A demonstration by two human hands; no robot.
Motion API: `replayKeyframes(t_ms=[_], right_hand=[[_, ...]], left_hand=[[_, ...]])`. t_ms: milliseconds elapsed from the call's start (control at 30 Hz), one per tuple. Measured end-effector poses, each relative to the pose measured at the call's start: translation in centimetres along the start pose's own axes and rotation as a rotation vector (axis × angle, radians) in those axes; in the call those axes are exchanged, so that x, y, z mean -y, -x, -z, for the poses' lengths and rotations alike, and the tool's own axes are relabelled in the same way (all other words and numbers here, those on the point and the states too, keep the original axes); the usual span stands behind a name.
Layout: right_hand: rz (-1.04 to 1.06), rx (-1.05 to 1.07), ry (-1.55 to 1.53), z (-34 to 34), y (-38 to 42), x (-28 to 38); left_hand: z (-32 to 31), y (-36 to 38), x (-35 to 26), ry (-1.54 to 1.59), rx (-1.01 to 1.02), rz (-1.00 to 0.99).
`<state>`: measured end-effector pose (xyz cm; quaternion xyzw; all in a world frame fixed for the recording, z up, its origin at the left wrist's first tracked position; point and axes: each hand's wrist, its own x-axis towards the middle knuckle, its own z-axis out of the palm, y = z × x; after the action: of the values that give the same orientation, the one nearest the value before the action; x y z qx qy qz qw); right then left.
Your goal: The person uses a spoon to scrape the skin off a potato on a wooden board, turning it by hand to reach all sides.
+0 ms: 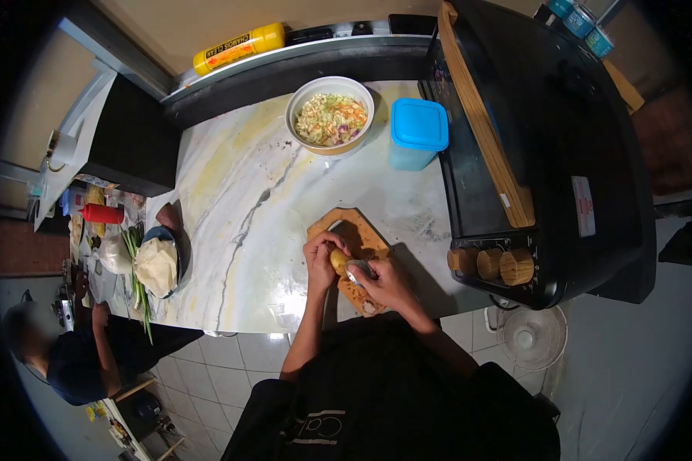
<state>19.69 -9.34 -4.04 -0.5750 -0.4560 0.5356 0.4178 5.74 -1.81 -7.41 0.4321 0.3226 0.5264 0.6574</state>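
Observation:
Over a wooden cutting board [323,224] at the counter's front edge, my left hand [321,253] is wrapped round a yellow-brown potato [338,262]. My right hand [384,283] grips a small silvery metal tool [357,270], its shiny part right against the potato. Whether this tool is a peeler or a knife I cannot tell, since the fingers hide most of it. A pale brownish scrap [370,307] lies on the near end of the board, and small dark bits dot its surface.
Farther back stand a bowl of shredded vegetables [331,115] and a blue-lidded container [419,134]. A black toaster oven [546,154] bounds the right side. To the left are a plate with pale wrappers [157,266], green onions [140,284] and another person [77,353].

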Motion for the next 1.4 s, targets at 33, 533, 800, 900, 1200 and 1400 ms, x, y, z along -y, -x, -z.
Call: replayKeyframes(t_ms=[33,533,800,900,1200,1400], right_hand=[[-0.013,0.005,0.017,0.0,0.0,0.0],[-0.073,0.025,0.039,0.5,2.0,0.2],[0.014,0.015,0.160,0.1,-0.3,0.2],[-0.032,-0.006,0.004,0.3,1.3,1.2],[-0.017,0.039,0.007,-0.4,-0.2,-0.4],[0.083,0.037,0.183,0.8,1.6,-1.2]], left_hand=[[0.3,0.1,0.3,-0.015,0.008,-0.010],[-1.1,-0.1,0.0,-0.052,-0.092,-0.086],[-1.0,0.2,0.2,-0.111,-0.124,-0.134],[-1.3,0.3,-0.3,-0.131,-0.171,-0.129],[-1.0,0.3,0.2,-0.149,-0.152,-0.176],[-1.3,0.2,0.0,-0.157,-0.167,-0.172]])
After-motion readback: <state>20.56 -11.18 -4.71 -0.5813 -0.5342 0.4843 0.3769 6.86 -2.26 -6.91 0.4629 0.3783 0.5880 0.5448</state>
